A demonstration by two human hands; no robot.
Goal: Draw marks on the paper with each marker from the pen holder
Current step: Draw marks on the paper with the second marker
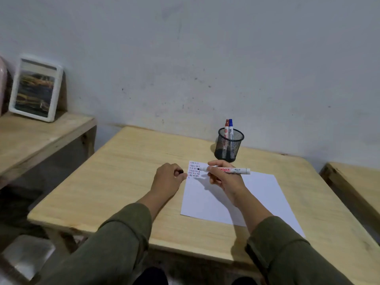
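A white sheet of paper [257,198] lies on the wooden table [123,182], with rows of short red, blue and black marks [194,170] in its far left corner. My right hand [224,179] grips an uncapped black-tipped white marker [236,170], held almost flat, tip pointing left at the marks. My left hand [168,179] rests fisted on the table beside the paper's left edge, closed on a small black cap [181,171]. A black mesh pen holder [228,144] stands behind the paper with a red marker [226,128] and a blue marker [230,128] upright in it.
A second wooden table [30,136] at the left carries a white-framed box [35,89] leaning on the wall. Another table's corner [353,182] shows at the right. The wall runs close behind the pen holder.
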